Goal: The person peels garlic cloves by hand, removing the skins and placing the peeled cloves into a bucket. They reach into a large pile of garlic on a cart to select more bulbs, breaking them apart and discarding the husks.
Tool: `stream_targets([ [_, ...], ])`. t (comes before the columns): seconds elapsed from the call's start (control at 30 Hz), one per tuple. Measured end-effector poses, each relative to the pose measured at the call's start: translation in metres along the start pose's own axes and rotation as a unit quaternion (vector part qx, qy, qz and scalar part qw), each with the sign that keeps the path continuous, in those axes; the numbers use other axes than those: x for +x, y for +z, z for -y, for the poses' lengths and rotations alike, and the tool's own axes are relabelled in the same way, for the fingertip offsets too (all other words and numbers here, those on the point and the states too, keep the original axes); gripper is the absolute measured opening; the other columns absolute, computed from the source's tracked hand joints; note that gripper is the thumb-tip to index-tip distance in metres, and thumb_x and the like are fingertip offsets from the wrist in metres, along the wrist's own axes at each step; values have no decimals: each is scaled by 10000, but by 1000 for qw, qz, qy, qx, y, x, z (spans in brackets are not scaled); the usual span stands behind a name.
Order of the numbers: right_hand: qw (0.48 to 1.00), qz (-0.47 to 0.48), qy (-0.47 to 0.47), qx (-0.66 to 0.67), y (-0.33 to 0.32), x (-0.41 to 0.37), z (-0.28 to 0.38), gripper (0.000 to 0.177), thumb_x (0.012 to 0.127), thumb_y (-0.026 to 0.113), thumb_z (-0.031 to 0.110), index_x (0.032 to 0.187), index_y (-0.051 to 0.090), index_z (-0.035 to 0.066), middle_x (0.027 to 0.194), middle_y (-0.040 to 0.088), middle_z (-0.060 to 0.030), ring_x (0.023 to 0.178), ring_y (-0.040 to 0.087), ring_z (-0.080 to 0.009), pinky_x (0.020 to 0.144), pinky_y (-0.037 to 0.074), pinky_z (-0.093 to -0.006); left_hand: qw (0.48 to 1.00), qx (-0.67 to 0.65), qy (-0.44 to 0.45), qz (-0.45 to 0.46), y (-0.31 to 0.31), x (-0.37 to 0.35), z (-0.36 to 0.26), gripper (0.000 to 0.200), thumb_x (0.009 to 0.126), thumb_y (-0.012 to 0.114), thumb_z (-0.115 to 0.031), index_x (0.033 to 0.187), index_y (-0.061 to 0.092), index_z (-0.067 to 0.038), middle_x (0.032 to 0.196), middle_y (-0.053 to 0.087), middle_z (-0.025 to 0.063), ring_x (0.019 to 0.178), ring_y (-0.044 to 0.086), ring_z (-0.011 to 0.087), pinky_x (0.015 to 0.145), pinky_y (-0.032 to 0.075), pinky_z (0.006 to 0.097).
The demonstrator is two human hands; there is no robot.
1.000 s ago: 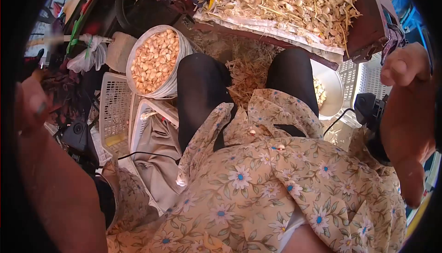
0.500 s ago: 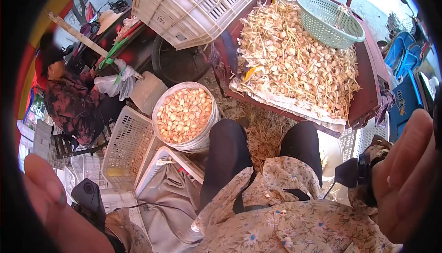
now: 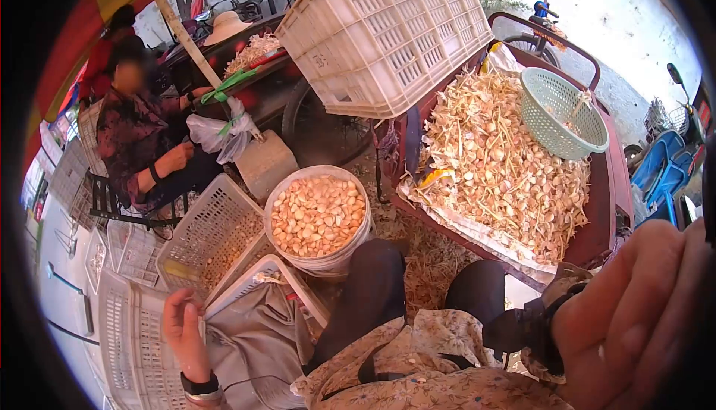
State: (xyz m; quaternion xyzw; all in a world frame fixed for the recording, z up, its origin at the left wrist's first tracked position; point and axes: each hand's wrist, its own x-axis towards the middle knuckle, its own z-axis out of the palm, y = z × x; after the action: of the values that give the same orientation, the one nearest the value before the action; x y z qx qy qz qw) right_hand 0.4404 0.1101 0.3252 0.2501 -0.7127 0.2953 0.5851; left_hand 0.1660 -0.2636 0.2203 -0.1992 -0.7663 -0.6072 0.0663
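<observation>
My left hand (image 3: 186, 337) is low on the left, beside a grey cloth (image 3: 257, 332). Its fingers are loosely bent, with the thumb apart, and nothing shows in them. Large and close to the camera, my right hand (image 3: 634, 313) is raised at the right edge; its fingers are bent and partly cut off by the dark rim, so any grip is hidden. Ahead of my knees stands a white bucket (image 3: 328, 259) full of garlic cloves (image 3: 317, 214). Beyond it, a dark red cart (image 3: 613, 179) carries a heap of garlic (image 3: 507, 164) with dry stalks.
A green colander (image 3: 556, 123) rests on the heap. A large white crate (image 3: 388, 37) leans against the cart. Left of the bucket is a plastic crate (image 3: 201, 223) with some cloves. Another person (image 3: 145, 138) sits at the left. Blue plastic items (image 3: 664, 175) stand at the right.
My left hand has come down from beside the camera toward the grey cloth. My right hand stays raised, its fingers now more bent. The view has shifted, showing more of the seated person.
</observation>
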Motion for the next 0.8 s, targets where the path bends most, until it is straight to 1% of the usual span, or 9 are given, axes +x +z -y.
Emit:
stream_targets([
  [0.07, 1000, 4, 8, 17, 8, 0, -1, 629, 770, 596, 226, 1289, 367, -44, 1317, 351, -247, 821, 589, -151, 693, 467, -245, 990, 66, -118, -51, -28, -31, 103, 184, 844, 544, -59, 1015, 561, 7, 920, 575, 43, 786, 523, 115, 711, 438, 254],
  [0.17, 999, 17, 15, 40, 26, 0, -5, 611, 772, 594, 198, 1287, 370, -43, 1319, 347, -248, 816, 592, -149, 685, 469, -241, 959, 228, -148, -82, -54, -100, 208, 183, 772, 589, -56, 945, 595, 2, 906, 586, 80, 752, 558, 164, 691, 460, 284],
  [0.27, 997, 24, 16, 69, 47, 6, -8, 595, 774, 592, 170, 1284, 373, -42, 1321, 342, -250, 810, 596, -148, 676, 472, -236, 931, 316, -176, -39, -43, -145, 204, 210, 713, 630, -49, 919, 604, -15, 878, 583, 120, 748, 580, 231, 699, 471, 317],
  [0.4, 995, 17, 7, 95, 67, 22, -12, 575, 776, 590, 132, 1281, 376, -41, 1324, 336, -252, 803, 601, -146, 666, 475, -230, 935, 307, -172, 38, -26, -168, 208, 210, 702, 627, -54, 908, 602, -20, 890, 576, 145, 816, 566, 282, 743, 464, 367],
  [0.47, 995, 12, -8, 102, 76, 33, -13, 566, 777, 589, 114, 1279, 378, -40, 1325, 333, -253, 799, 603, -145, 660, 477, -227, 924, 363, -47, 112, -22, -175, 216, 235, 695, 641, -94, 915, 600, -21, 934, 581, 153, 925, 531, 328, 830, 426, 412],
  [0.53, 994, 3, -11, 104, 81, 39, -16, 557, 778, 588, 95, 1278, 380, -39, 1326, 330, -254, 795, 606, -144, 655, 479, -224, 896, 377, -203, 115, -15, -184, 250, 270, 701, 650, -126, 942, 589, -20, 977, 575, 159, 973, 507, 345, 870, 398, 429],
  [0.6, 994, -1, -4, 105, 81, 39, -19, 549, 780, 587, 76, 1276, 382, -39, 1328, 327, -255, 791, 608, -143, 649, 480, -221, 888, 386, -206, 141, -12, -191, 263, 311, 705, 658, -147, 976, 575, -19, 1022, 564, 170, 1002, 493, 357, 889, 385, 438],
  [0.67, 994, 2, 19, 106, 84, 31, -20, 542, 781, 586, 57, 1274, 384, -38, 1329, 324, -257, 788, 611, -142, 644, 482, -218, 898, 398, -55, 180, -3, -180, 221, 355, 709, 663, -158, 1016, 556, -16, 1069, 545, 185, 1013, 488, 361, 889, 386, 437],
  [0.8, 987, 20, 121, 102, 100, -6, -32, 529, 783, 584, 20, 1271, 388, -36, 1332, 317, -259, 780, 616, -141, 633, 486, -212, 885, 439, -15, 155, 9, -184, 245, 522, 678, 714, -232, 1122, 517, -38, 1145, 499, 211, 1065, 462, 357, 905, 373, 453],
])
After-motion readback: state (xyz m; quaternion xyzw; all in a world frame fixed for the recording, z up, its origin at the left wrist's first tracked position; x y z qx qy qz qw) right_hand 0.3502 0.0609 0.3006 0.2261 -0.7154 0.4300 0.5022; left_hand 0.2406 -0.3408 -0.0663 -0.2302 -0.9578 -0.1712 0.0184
